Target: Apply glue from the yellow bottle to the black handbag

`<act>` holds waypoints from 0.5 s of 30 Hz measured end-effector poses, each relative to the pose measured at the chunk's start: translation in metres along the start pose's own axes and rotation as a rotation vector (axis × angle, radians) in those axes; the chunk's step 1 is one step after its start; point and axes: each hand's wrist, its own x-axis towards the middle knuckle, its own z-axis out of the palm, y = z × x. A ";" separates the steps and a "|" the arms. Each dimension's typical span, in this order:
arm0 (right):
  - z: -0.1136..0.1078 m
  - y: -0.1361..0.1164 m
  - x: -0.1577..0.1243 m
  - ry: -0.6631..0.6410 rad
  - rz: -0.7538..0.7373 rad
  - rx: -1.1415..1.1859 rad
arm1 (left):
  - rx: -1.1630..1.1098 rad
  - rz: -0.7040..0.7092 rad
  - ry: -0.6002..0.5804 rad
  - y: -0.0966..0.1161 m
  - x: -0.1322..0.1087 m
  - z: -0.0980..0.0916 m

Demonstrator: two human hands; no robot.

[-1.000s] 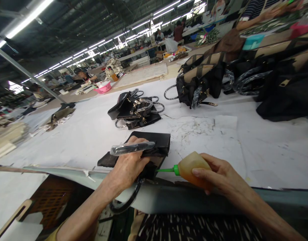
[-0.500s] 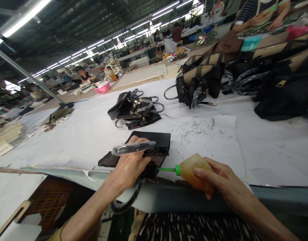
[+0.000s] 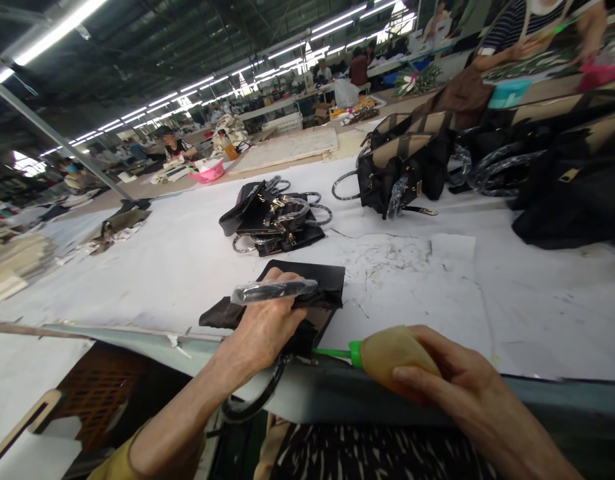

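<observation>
Near the table's front edge lies a black handbag piece (image 3: 312, 275) with plastic-wrapped handles. My left hand (image 3: 267, 327) grips it, fingers closed over its edge beneath one wrapped handle (image 3: 272, 291). A second handle (image 3: 260, 400) hangs down over the table edge. My right hand (image 3: 447, 367) is wrapped round a yellowish glue bottle (image 3: 397, 360) with a green cap and a thin green nozzle. The bottle lies nearly level, its nozzle tip at the bag's lower right edge. Whether liquid is coming out I cannot tell.
Several black bag parts with wrapped handles (image 3: 277, 220) are piled beyond my left hand. Unfinished black bags (image 3: 402, 163) stand at the back right. Thread scraps (image 3: 387, 257) lie on the white table cover (image 3: 177, 267). A co-worker (image 3: 532, 40) stands at the far right.
My right hand and the bottle have shifted slightly down and right, and the nozzle tip now sits lower along the bag's edge. My left hand keeps its grip. The camera view has shifted a little.
</observation>
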 end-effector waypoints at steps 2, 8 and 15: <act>0.000 -0.002 -0.002 0.028 -0.027 -0.096 | 0.004 -0.001 -0.004 0.000 0.000 -0.001; 0.000 -0.004 -0.004 0.132 -0.074 -0.206 | 0.026 -0.003 -0.010 0.001 0.001 -0.003; 0.001 -0.003 0.007 0.197 -0.105 -0.228 | 0.007 -0.019 -0.041 0.000 0.000 -0.003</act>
